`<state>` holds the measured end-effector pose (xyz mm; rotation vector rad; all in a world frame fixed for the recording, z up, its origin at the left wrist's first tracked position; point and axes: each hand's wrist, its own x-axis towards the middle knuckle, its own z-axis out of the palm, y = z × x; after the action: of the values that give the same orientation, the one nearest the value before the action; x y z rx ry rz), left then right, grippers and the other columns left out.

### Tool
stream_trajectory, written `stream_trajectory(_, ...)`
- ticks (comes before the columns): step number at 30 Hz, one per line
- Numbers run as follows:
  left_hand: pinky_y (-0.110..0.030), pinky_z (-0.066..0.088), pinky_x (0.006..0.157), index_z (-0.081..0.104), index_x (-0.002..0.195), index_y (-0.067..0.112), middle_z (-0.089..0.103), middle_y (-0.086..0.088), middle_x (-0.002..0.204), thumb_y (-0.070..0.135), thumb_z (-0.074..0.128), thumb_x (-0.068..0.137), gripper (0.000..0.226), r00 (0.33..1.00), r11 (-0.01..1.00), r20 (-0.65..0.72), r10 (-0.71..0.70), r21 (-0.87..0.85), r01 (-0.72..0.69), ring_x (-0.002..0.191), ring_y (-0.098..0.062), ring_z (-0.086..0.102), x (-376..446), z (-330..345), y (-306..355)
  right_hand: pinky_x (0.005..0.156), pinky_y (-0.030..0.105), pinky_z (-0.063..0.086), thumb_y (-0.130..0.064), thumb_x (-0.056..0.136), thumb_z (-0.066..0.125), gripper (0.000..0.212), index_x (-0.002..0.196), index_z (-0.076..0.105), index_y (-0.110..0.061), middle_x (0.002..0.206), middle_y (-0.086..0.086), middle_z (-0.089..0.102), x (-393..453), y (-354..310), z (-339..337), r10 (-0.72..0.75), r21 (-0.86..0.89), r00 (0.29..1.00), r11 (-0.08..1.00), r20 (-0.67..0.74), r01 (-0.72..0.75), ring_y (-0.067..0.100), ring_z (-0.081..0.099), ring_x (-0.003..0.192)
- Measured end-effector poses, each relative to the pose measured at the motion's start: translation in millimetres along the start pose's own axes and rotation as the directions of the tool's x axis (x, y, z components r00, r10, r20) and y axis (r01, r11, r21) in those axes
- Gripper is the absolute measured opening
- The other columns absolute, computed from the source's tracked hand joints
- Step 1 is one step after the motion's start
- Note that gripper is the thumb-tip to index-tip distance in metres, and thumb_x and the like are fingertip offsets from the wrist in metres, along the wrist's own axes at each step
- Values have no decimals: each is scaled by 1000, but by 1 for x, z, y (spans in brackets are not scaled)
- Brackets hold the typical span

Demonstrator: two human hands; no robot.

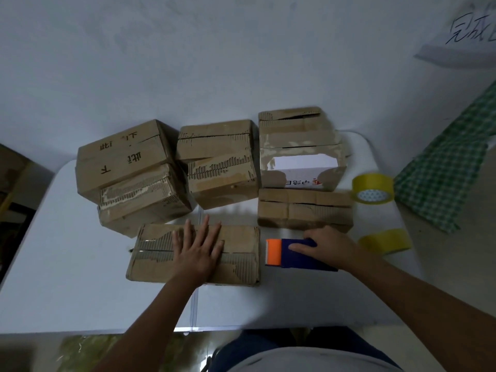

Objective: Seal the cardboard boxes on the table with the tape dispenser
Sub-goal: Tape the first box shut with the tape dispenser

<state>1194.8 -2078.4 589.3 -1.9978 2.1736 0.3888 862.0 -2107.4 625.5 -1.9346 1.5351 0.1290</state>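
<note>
A flat cardboard box (pixel 236 253) lies nearest me on the white table (pixel 67 264), its top flaps closed with a slit down the middle. My left hand (pixel 197 247) presses flat on its top with the fingers spread. Just right of this box is the blue tape dispenser (pixel 298 257) with an orange front end. My right hand (pixel 328 247) grips the dispenser from above. Behind stand more boxes: a stack of two at the left (pixel 126 170), a stack of two in the middle (pixel 220 167), and a low box (pixel 304 210) at the right.
A box with a cut-out white window (pixel 300 151) stands at the back right. Two rolls of yellow tape lie at the table's right edge, one upright (pixel 373 187) and one nearer (pixel 386 241). A green checked cloth (pixel 445 167) hangs at the right. A white wall rises behind.
</note>
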Motion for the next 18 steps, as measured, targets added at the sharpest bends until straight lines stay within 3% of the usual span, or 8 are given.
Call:
stream_trajectory(4,-55,-17,117,-11,151,45,-27,10,159,62,-6,88,65,998,989,-2,64,-137,-64,146,-23,-30,-5,-5,41,57,24,39,-72,86,43,58,87,64,-18,77,-3,61,-2,-8,7,-29,-19,1000,999,5,29,10,58,69)
stream_trajectory(8,-61,-16,115,-26,146,48,-37,12,155,69,-17,85,66,997,995,34,68,-71,-66,143,-25,-36,-7,13,50,55,23,35,-70,87,44,56,86,63,-17,79,-1,62,-6,-2,6,-43,6,999,999,10,43,12,58,71)
stream_trajectory(11,-61,-16,115,-27,146,47,-38,12,154,70,-24,81,69,998,997,34,61,-57,-59,142,-24,-38,-5,16,49,56,23,36,-68,87,45,55,91,64,-16,83,0,64,-12,7,-1,-40,80,999,996,37,37,12,59,71)
stream_trajectory(18,-60,-17,115,-22,147,49,-33,14,157,71,-23,82,69,999,996,10,44,-76,-43,143,-21,-37,-6,18,49,59,28,38,-66,89,44,55,85,64,-14,74,0,60,-21,26,-3,-34,64,999,997,32,32,13,56,67)
